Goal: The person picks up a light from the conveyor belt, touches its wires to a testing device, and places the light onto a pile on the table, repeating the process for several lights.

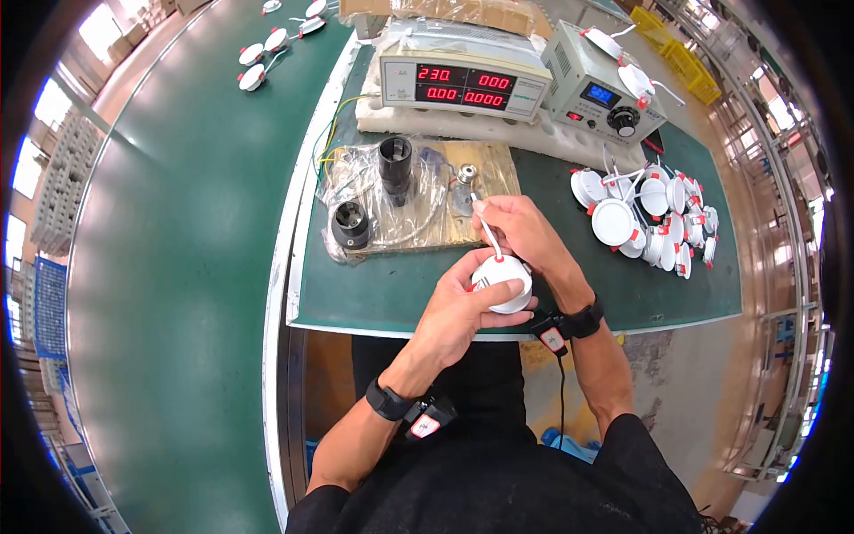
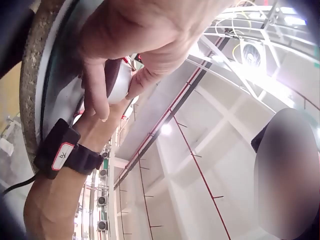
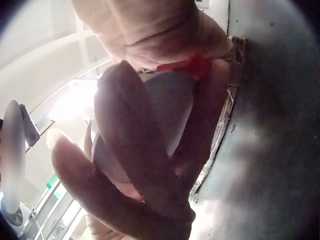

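my left hand is wrapped round the white lamp, fingers curled under its round body and thumb lying across the top, so the grip is closed on it. my right hand sits just behind it, thumb and forefinger pinching the white lead that rises from the lamp's back. from the right wrist view my other fingers lie curled against the lamp's pale body beside a red clip.

taking the wooden board as the mark: the lamp is held just on my side of the board's near edge, above the green mat, not resting on it. my right knuckles overlap the board's near right corner. two black sockets stand on the board's left half under crumpled clear plastic, and a small metal fitting sits toward its right. beyond the board is the meter with red digits, with a grey control box to its right. right of the board lies a heap of white lamps with red clips.
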`<state>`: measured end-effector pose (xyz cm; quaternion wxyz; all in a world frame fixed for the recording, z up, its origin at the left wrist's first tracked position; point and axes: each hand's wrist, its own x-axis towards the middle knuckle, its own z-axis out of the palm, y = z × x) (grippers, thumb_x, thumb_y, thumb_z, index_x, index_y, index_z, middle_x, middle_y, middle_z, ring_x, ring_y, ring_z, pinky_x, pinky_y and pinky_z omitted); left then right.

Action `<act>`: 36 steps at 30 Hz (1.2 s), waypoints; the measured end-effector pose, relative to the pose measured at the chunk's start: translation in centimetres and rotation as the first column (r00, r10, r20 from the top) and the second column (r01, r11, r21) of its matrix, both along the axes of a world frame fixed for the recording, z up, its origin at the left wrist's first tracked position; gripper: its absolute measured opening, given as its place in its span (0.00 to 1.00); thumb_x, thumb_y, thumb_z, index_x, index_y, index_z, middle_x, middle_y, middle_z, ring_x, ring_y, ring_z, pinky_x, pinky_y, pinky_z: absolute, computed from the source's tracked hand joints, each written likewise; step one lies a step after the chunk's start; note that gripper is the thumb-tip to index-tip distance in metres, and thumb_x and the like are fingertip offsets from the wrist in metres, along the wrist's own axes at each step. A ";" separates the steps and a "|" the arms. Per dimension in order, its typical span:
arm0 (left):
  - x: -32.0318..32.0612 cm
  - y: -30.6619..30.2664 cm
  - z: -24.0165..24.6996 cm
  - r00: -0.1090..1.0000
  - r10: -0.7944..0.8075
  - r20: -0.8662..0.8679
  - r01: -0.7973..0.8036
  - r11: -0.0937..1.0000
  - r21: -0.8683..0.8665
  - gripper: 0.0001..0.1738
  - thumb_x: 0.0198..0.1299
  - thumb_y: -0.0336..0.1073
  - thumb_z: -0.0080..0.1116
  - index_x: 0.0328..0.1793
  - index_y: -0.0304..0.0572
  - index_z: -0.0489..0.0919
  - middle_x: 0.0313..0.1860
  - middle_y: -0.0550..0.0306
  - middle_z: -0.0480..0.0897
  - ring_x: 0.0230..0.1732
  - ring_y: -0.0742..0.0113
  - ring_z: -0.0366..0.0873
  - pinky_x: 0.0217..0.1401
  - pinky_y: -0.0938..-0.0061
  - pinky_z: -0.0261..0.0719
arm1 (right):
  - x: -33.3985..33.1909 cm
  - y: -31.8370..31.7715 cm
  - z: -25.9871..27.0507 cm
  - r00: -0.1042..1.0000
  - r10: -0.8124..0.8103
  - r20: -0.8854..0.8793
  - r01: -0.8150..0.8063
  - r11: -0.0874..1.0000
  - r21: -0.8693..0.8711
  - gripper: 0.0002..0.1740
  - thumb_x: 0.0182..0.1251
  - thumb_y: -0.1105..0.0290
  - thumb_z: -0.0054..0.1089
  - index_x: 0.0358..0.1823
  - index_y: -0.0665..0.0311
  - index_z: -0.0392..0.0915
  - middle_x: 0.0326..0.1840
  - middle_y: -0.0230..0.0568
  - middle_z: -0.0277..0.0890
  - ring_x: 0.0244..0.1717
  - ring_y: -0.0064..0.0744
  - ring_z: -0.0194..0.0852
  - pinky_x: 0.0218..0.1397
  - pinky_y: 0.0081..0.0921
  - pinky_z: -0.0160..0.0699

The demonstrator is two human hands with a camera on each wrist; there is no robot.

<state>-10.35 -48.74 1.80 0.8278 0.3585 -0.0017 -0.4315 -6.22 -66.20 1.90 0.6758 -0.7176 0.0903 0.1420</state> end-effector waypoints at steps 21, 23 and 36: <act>1.0 0.0 0.3 0.999 -0.051 0.009 0.051 0.998 -0.022 0.26 0.66 0.27 0.64 0.69 0.36 0.71 0.58 0.47 0.83 0.55 0.48 0.87 0.55 0.63 0.92 | 0.9 -0.4 -0.9 0.999 -0.002 0.045 0.002 1.000 -0.021 0.18 0.76 0.61 0.54 0.29 0.67 0.79 0.16 0.24 0.65 0.17 0.15 0.57 0.20 0.21 0.54; 1.0 0.1 0.4 0.999 -0.045 -0.008 0.044 0.999 -0.027 0.27 0.66 0.27 0.65 0.69 0.36 0.71 0.58 0.47 0.83 0.55 0.48 0.87 0.56 0.61 0.91 | 0.7 -0.2 -0.5 0.999 -0.009 0.053 0.012 0.999 -0.049 0.18 0.75 0.63 0.54 0.28 0.68 0.79 0.16 0.25 0.65 0.17 0.15 0.58 0.21 0.22 0.56; 1.6 0.3 0.6 0.995 -0.096 -0.032 0.097 0.995 0.012 0.24 0.64 0.28 0.66 0.65 0.40 0.74 0.60 0.47 0.82 0.58 0.46 0.85 0.59 0.58 0.88 | 0.6 0.0 -1.2 0.996 -0.049 0.072 0.050 0.998 -0.022 0.18 0.73 0.64 0.52 0.27 0.68 0.78 0.16 0.28 0.67 0.19 0.17 0.61 0.23 0.25 0.59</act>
